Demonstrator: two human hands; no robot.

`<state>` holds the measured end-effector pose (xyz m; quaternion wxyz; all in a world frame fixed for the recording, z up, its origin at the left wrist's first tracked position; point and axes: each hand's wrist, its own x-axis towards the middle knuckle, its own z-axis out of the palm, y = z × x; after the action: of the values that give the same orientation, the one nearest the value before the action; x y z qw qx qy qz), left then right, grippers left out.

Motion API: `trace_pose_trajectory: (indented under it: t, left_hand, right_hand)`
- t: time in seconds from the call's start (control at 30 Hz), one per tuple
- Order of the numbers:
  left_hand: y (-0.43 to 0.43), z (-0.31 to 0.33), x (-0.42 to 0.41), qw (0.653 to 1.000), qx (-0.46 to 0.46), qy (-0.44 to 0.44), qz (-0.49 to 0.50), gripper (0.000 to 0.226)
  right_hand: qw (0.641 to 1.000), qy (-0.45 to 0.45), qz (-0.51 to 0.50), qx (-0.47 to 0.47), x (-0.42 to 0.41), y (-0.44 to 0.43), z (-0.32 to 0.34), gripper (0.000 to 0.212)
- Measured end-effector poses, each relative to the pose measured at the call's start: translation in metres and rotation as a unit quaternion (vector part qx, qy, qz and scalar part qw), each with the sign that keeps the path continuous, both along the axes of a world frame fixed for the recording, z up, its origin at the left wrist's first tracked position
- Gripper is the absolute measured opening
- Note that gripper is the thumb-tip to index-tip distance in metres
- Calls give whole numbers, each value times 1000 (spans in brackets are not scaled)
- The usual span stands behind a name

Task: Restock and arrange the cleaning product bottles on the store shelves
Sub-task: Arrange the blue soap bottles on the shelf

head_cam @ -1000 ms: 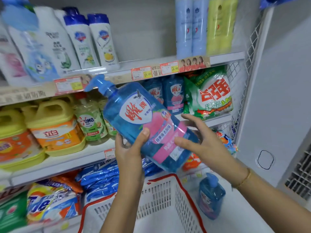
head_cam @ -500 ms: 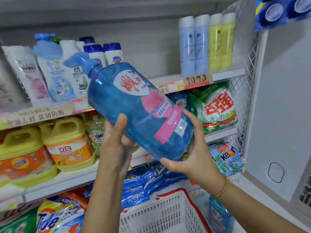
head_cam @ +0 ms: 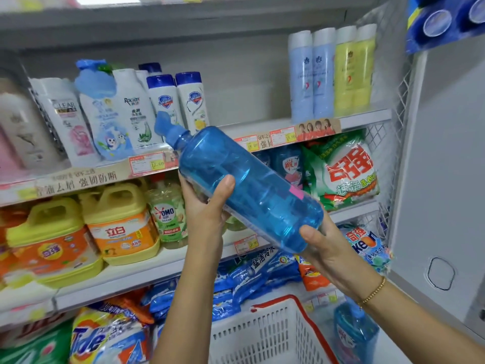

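Note:
A large blue pump bottle [head_cam: 249, 187] lies tilted in front of the shelves, pump end up-left, its label turned away from me. My left hand [head_cam: 207, 206] grips its upper body with the thumb over the front. My right hand [head_cam: 325, 248] cups its base from below, fingers curled round it. More bottles of the same blue kind [head_cam: 287, 164] stand on the middle shelf behind it. Another blue pump bottle [head_cam: 354, 334] stands low down at the right of the basket.
A white basket with a red rim [head_cam: 265, 334] sits below my arms. Yellow detergent jugs [head_cam: 123, 224] and an OMO bottle [head_cam: 168, 214] fill the middle shelf's left; a green detergent bag [head_cam: 343, 169] its right. Shampoo bottles [head_cam: 189, 101] line the upper shelf. A wire side panel [head_cam: 393, 143] closes the right end.
Both hands have turned the blue bottle so its label faces away, and shifted it to the right. My view has tilted upward.

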<state>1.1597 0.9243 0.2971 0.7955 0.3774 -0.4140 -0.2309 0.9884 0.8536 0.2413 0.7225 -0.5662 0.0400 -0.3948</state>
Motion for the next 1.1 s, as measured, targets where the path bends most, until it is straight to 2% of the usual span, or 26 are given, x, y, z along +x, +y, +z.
trace_pose_trajectory:
  t: [0.2, 0.3, 0.37, 0.43, 0.53, 0.6, 0.67, 0.7, 0.77, 0.83, 0.9, 1.0, 1.1]
  left_hand:
    - [-6, 10, -10, 998, -13, -7, 60, 91]
    - [-6, 13, -14, 999, -19, 1, 48, 93]
    - [-6, 13, -14, 1000, -13, 14, 14, 98]
    - [-6, 11, -9, 999, -12, 40, -32, 99]
    - [-7, 3, -1, 994, -6, 72, -81, 71]
    - [-8, -4, 1, 990, 3, 88, -112, 63]
    - [-10, -8, 0, 985, 4, 94, -148, 74]
    - [-11, -8, -2, 984, 6, 90, -156, 82]
    - [-12, -10, -7, 990, 10, 72, -117, 85]
    - [-11, -13, -13, 999, 14, 36, -36, 85]
    - [-8, -16, -20, 999, 16, -12, 27, 84]
    - [-7, -21, -27, 992, 21, -87, 85, 85]
    - [-9, -28, -29, 983, 34, -140, 114, 88]
  right_hand:
    - [967, 37, -181, -176, -3, 4, 4, 105]
    - [930, 57, -274, -238, -7, 4, 9, 97]
    - [919, 52, -300, -252, -9, 4, 13, 92]
    - [930, 32, -287, -227, -9, 4, 16, 86]
    - [957, 22, -246, -152, -7, 0, 16, 80]
    - [982, 20, -177, -61, -6, -4, 15, 89]
    - [998, 4, -53, 29, -7, -10, 12, 95]
    - [998, -7, 0, 64, -7, -12, 10, 92]
    - [990, -26, 71, 118, -7, -20, 4, 80]
    - [983, -52, 106, 141, -5, -28, -2, 75]
    - [979, -66, 95, 165, 0, -30, -6, 63]
    - [976, -44, 17, 212, 7, -30, -13, 48]
    - [984, -23, -11, 178, 9, -31, -16, 42]
